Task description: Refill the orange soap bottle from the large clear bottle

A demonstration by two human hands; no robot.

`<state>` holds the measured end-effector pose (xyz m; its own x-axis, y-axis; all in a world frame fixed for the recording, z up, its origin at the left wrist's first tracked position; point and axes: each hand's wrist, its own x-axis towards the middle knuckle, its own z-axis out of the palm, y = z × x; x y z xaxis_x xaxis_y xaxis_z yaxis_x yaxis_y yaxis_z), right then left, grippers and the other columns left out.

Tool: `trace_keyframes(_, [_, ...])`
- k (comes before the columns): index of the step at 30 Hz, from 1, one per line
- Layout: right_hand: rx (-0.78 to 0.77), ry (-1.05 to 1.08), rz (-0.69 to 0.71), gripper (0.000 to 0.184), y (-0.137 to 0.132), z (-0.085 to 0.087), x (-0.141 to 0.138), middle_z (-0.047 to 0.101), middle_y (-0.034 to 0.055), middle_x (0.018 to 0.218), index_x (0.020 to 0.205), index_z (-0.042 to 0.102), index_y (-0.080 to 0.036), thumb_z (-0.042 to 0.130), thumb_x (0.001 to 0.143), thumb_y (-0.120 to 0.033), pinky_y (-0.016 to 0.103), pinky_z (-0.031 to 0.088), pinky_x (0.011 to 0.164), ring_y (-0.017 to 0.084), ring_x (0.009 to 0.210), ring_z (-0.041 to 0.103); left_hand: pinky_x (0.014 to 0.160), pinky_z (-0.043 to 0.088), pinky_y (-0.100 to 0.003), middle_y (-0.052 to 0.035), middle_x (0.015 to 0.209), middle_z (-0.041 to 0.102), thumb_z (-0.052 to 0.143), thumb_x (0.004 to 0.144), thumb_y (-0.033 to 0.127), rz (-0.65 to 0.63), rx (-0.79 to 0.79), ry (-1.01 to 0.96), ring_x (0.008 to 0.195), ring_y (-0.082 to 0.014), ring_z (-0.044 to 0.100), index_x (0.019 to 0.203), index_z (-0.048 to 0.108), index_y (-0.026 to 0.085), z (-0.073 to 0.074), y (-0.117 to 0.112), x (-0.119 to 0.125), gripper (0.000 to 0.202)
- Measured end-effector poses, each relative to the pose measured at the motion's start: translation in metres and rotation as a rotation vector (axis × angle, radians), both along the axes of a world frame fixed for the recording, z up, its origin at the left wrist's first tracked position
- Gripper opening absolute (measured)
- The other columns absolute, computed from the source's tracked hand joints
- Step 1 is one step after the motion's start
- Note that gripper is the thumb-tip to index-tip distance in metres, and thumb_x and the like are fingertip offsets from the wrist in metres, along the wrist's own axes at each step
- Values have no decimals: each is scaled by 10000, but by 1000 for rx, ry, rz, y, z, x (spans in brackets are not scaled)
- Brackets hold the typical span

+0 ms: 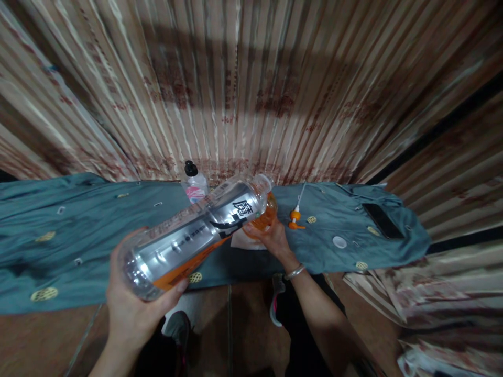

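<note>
My left hand [135, 309] is wrapped round the base of a large clear plastic bottle [192, 235] with a silver and orange label. The bottle is tilted, its uncapped neck pointing up and right, over an orange bottle [269, 213]. My right hand [273, 238] is closed round that orange bottle, which is partly hidden behind the large bottle and my fingers. Whether liquid is flowing between the two cannot be seen. To the right, an orange pump head [295, 217] with a thin tube lies on the cloth. A white round cap [339, 242] lies nearer the edge.
A green patterned cloth [90, 225] covers the narrow table. Behind the large bottle stands a clear bottle with a black top [195, 183] and pink label. A dark phone [382, 220] lies at the right end. Pleated curtains [251, 94] hang right behind the table.
</note>
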<state>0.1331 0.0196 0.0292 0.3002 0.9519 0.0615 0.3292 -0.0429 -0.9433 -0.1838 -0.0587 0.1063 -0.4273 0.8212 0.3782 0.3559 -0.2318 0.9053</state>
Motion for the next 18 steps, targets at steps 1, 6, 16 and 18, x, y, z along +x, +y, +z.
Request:
trace_keyframes(1, [-26, 7, 18, 729, 0, 1, 2, 959, 98, 1307, 1443, 822, -267, 1102, 785, -409, 622, 714, 1225, 427, 1327, 903, 1225, 618, -875, -226, 1381, 858, 1096, 403, 689, 2, -6, -5, 1331, -585, 837, 1322, 785, 244, 3, 0, 4, 1068])
trace_keyframes(6, [-52, -7, 63, 773, -1, 6, 6, 952, 114, 1344, 1449, 807, -255, 1089, 774, -507, 635, 706, 1229, 429, 1339, 904, 1168, 664, -823, -220, 1342, 870, 1116, 377, 675, -14, -14, -11, 1264, -558, 853, 1347, 780, 225, 7, 1, 8, 1121])
trace_keyframes(16, [30, -29, 42, 763, 3, -6, 8, 955, 100, 1304, 1421, 793, -267, 1096, 765, -511, 647, 720, 1226, 429, 1310, 922, 1106, 699, -645, -177, 1340, 914, 1121, 406, 729, -25, 23, 1, 1229, -460, 879, 1308, 819, 244, -1, 2, 9, 1068])
trace_keyframes(18, [56, -20, 43, 775, 4, -9, 8, 954, 118, 1335, 1431, 779, -262, 1090, 768, -517, 683, 718, 1232, 441, 1317, 919, 1098, 702, -624, -172, 1338, 913, 1116, 426, 747, -27, 47, 14, 1225, -446, 883, 1353, 811, 238, -2, 3, 8, 1100])
